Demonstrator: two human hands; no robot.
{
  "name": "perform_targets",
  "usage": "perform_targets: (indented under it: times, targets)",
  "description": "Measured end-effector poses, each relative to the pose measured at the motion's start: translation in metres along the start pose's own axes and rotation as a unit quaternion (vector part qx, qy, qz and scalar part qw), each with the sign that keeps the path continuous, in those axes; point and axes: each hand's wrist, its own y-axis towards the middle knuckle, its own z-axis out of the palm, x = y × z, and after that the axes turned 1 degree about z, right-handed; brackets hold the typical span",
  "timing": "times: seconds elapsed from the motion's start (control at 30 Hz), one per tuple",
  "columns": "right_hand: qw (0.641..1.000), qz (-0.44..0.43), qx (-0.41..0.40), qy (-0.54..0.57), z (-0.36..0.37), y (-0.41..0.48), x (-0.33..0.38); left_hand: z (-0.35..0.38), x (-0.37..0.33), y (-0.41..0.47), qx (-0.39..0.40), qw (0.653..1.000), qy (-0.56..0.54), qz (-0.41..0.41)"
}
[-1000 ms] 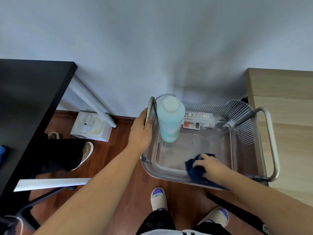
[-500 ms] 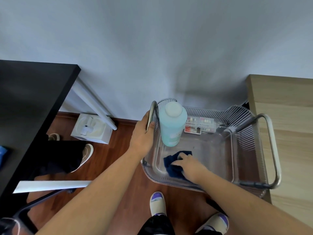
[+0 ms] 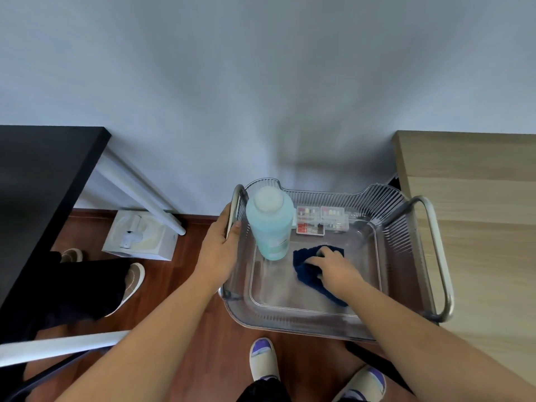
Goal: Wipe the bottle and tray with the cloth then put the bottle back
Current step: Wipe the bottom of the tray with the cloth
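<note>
Tho ribbed, clear tray (image 3: 390,227), nubby cloth (image 3: 306,269)

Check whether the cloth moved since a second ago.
Yes. The cloth, under the right hand, slid from the front wall of the tray toward the back, now beside the base of the bottle.

The right hand (image 3: 336,267) has swept the dark blue cloth (image 3: 304,269) from the tray's (image 3: 290,324) near right to its near left, then back beside the bottle's (image 3: 271,227) base.
</note>
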Motion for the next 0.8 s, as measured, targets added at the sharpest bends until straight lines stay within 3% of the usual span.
perform_targets:
  times: [0.23, 0.37, 0.6, 0.7, 0.8]
  targets:
    - [0.984, 0.172, -0.023, -0.045, -0.025, -0.012, -0.060, 0.000, 0.000, 0.000, 0.011, 1.000, -0.027, 0.001]
    - [0.976, 0.208, 0.027, -0.060, -0.014, -0.023, -0.058, 0.002, -0.001, 0.001, -0.005, 1.000, -0.022, -0.011]
    - [0.986, 0.120, 0.118, -0.018, 0.009, -0.065, -0.019, 0.001, -0.003, 0.001, 0.004, 1.000, -0.001, 0.005]
    - [0.989, 0.059, 0.135, -0.001, 0.006, -0.053, 0.028, 0.001, 0.000, 0.000, 0.004, 1.000, -0.001, 0.002]
    - [0.989, 0.052, 0.135, 0.015, -0.002, -0.029, 0.055, 0.001, 0.000, -0.001, -0.007, 1.000, 0.004, -0.009]
